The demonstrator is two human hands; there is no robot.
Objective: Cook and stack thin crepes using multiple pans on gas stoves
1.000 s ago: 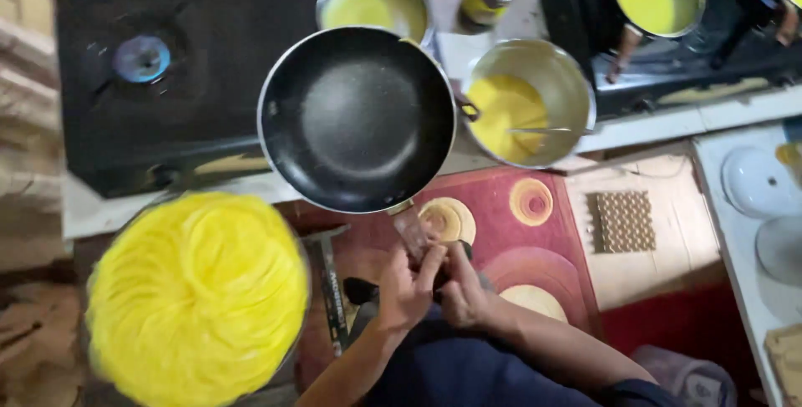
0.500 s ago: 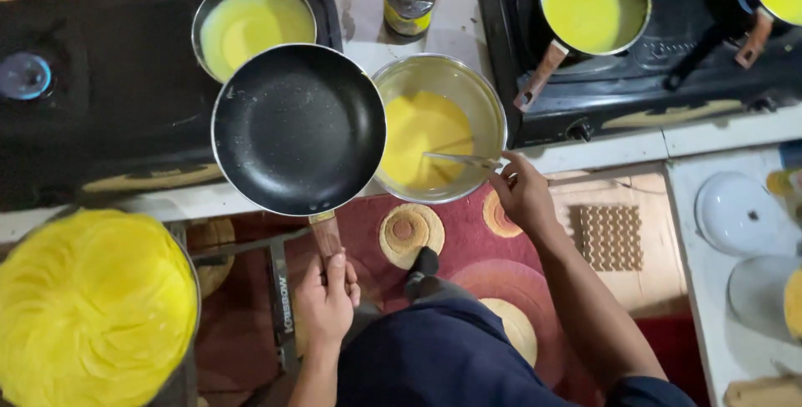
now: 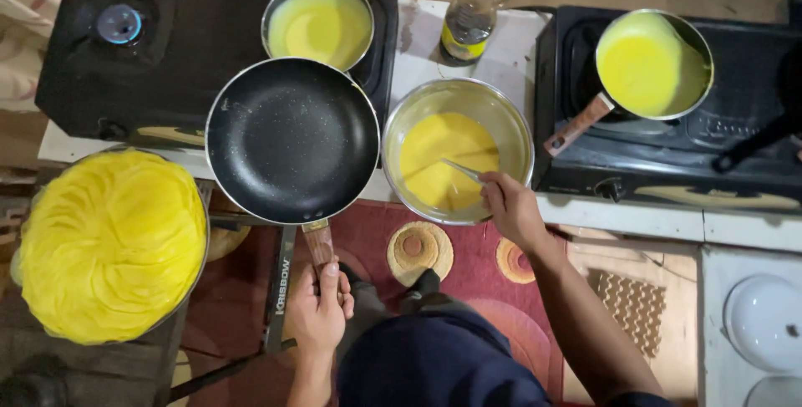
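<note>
Far left of the frame sits a big bowl of stacked yellow crepes. Next, low and left of centre, my left hand is clenched round the wooden handle of the black frying pan, which I hold empty, level with the near edge of the left stove. Just above it, a small pan of yellow batter rests on that stove. At centre, my right hand grips a metal ladle dipped in the steel batter bowl. A bottle stands behind. Upper right, another pan of batter sits on the second stove.
</note>
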